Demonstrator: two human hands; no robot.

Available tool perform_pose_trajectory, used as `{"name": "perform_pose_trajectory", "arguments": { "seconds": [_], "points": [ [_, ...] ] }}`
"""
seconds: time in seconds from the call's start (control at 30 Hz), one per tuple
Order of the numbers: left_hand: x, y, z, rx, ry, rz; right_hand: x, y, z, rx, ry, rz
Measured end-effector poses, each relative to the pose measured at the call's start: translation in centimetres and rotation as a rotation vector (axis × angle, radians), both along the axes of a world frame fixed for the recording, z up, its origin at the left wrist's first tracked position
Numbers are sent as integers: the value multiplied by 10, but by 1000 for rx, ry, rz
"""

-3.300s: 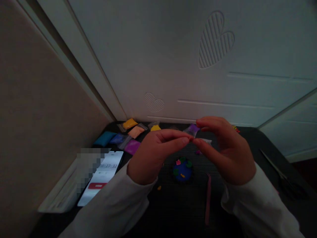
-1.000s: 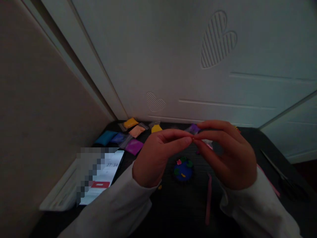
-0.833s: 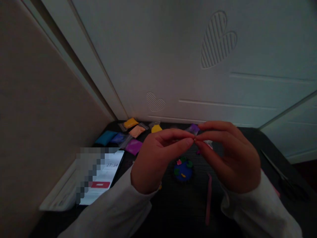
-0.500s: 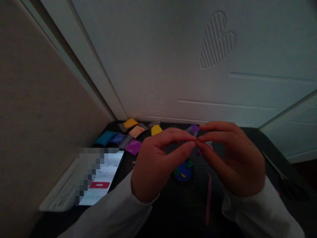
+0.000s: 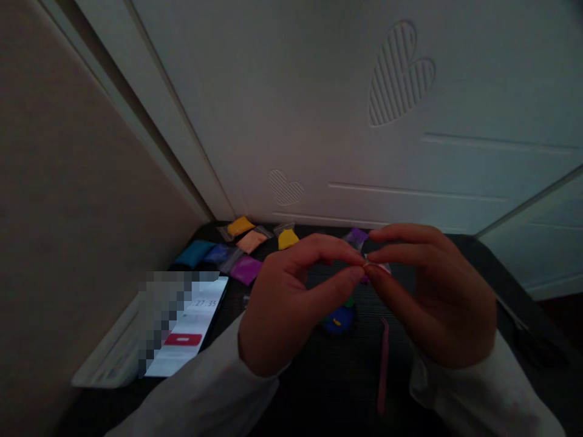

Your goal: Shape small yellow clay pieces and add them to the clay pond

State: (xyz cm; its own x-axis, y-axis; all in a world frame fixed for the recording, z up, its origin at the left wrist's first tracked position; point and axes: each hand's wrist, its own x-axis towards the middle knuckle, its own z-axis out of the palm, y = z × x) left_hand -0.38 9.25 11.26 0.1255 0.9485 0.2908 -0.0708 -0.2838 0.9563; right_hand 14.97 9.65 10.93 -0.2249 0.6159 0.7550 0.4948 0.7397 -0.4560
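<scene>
My left hand is closed in a pinch, thumb against fingertips, above the dark table. Its tips meet those of my right hand, whose thumb and index finger also press together. A tiny pale bit may lie between them, too small to make out. Below the hands sits a round blue clay piece with green patches and a small yellow bit on top, partly hidden by my left hand. Pink tweezers lie below my right hand. A little magenta piece shows just under the fingertips.
Bags of orange, peach, yellow, magenta, blue and purple clay lie at the back. A lit phone leans at left. Scissors lie at right, and a white panel rises behind the table.
Both hands have shifted slightly right, the right one a bit more and downward. Their fingertips stay together, and the left hand covers more of the blue clay piece.
</scene>
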Motion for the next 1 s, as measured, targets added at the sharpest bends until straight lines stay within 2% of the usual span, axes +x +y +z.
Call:
{"name": "perform_pose_trajectory", "arguments": {
  "seconds": [0.5, 0.7, 0.87, 1.0],
  "points": [
    [1, -1, 1, -50, -16, 0, 0, -2, 1, -8, 8, 19],
    [3, -1, 0, -96, -86, 3, -1, -5, 2, 1, 26, 9],
    [3, -1, -2, -135, -129, -33, -2, -5, 1, 15, 37, -6],
    [1, 0, -4, -192, -225, -122, -2, -6, 0, 22, 53, 2]
  ]
}}
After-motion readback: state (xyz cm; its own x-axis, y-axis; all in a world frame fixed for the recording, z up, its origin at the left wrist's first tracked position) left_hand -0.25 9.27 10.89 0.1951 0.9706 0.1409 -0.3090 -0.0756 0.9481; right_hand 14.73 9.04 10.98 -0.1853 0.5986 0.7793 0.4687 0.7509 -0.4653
